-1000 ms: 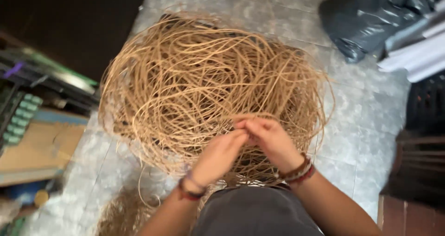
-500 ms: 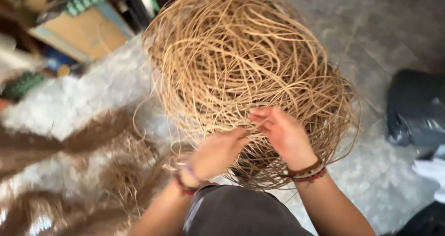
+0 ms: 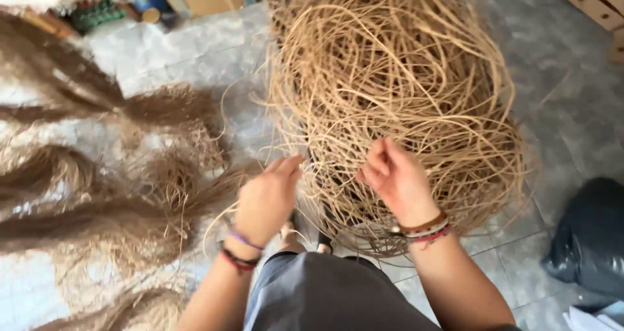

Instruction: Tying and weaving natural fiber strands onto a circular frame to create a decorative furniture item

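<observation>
Tan cane strands form a large tangled coil resting on the grey tiled floor, directly ahead of the person's knees. Right hand is closed, pinching strands at the coil's near edge. Left hand is closed around a thin strand just beside the coil. Loose brown fibre bundles lie left; a black bag sits right.

Looking steeply down from head height, close over the left hand and right hand. Facing the cane tangle ahead, taking in grey floor tiles around it.
</observation>
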